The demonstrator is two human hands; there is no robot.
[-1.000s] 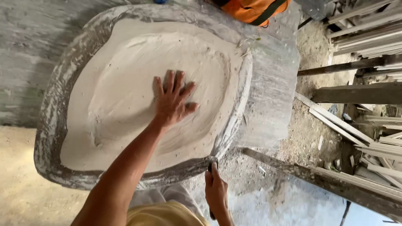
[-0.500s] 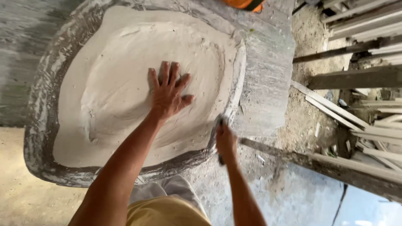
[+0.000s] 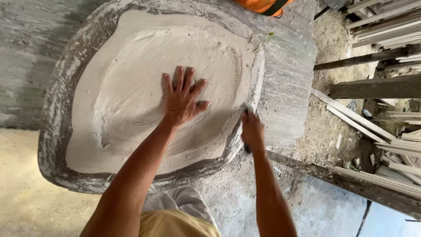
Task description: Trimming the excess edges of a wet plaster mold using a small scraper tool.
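A large shallow mould (image 3: 57, 131) with a grey, plaster-streaked rim lies in front of me, filled with smooth pale plaster (image 3: 131, 87). My left hand (image 3: 182, 96) rests flat on the plaster near the middle, fingers spread. My right hand (image 3: 252, 131) is at the mould's right rim, closed around a small dark tool (image 3: 247, 149) whose shape I cannot make out. The hand touches the rim edge.
A grey slab (image 3: 285, 79) extends right of the mould. Long white mouldings and wooden strips (image 3: 386, 118) are stacked at the right. An orange item (image 3: 263, 5) lies at the top edge. A dark beam (image 3: 351, 182) runs across the dusty floor at lower right.
My right hand has risen from below the mould up to its right rim with the dark tool. My left hand stays flat on the plaster.
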